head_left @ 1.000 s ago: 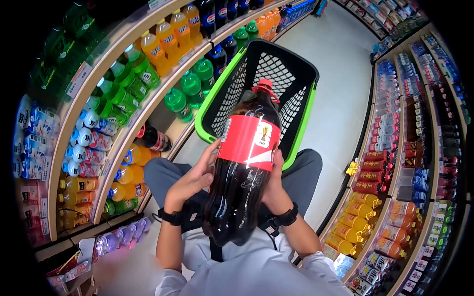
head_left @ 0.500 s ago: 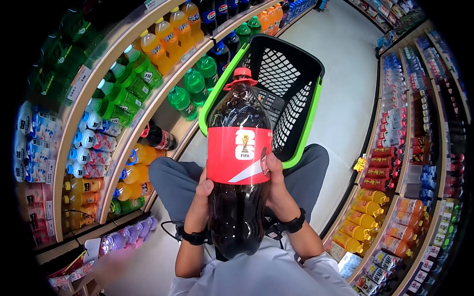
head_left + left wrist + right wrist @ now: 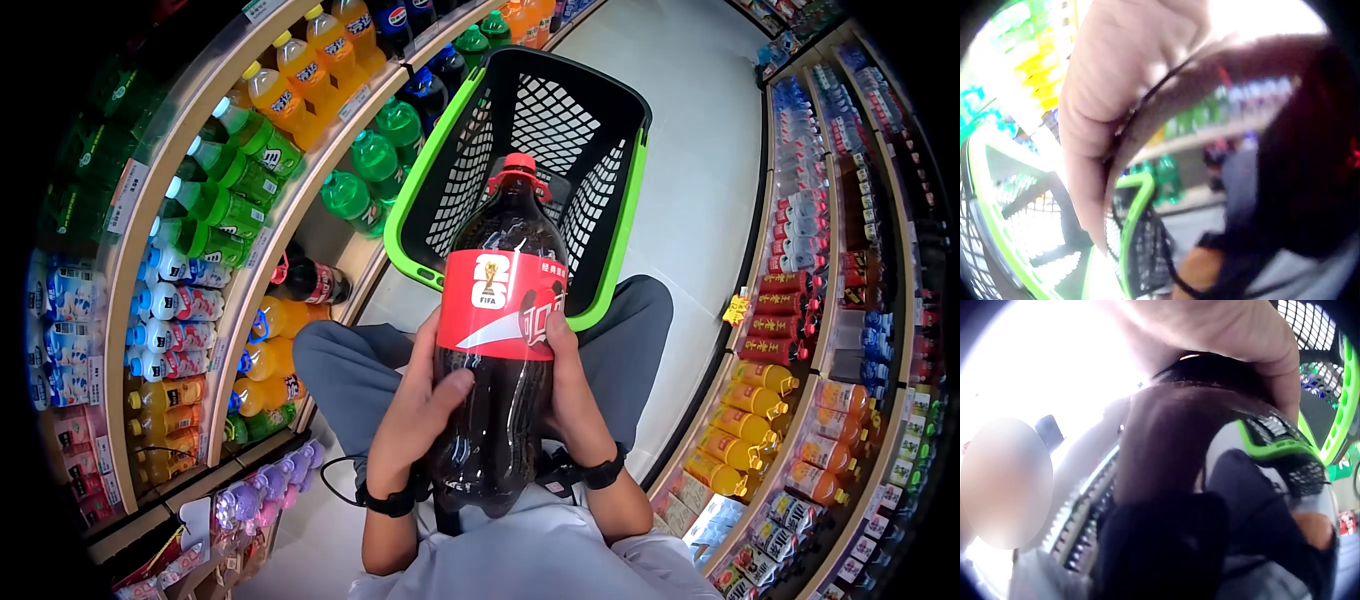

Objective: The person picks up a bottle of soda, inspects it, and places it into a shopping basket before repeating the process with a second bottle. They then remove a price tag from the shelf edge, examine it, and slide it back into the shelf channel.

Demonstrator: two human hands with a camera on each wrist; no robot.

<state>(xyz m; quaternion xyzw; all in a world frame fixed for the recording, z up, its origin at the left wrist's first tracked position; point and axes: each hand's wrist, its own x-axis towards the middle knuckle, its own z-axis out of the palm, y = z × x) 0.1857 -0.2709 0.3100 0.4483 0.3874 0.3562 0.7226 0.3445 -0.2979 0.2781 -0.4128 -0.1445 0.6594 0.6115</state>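
A large bottle of dark drink (image 3: 500, 400) with a red cap and red label stands between both hands, its top tilted away over the near side of the basket. The left hand (image 3: 420, 400) grips its left side, thumb on the front below the label. On the right side the right hand (image 3: 575, 395) holds it, thumb over the label's lower edge. In the left wrist view the left hand (image 3: 1119, 81) curves along the shiny bottle (image 3: 1191, 144); in the right wrist view the right hand (image 3: 1229, 337) does likewise on the bottle (image 3: 1166, 437). Fingers behind the bottle are hidden.
A black basket with a green rim (image 3: 630, 215) stands on the floor (image 3: 700, 150) beyond the person's knees. Shelves of bottles (image 3: 235, 180) curve along the left, more shelves (image 3: 790, 330) along the right. A dark bottle (image 3: 312, 280) lies on the lower left shelf.
The bottle has turned in the hands, bringing more of the label's lettering to the front. Its top swung left, then back right. The left thumb now lies further across its front.
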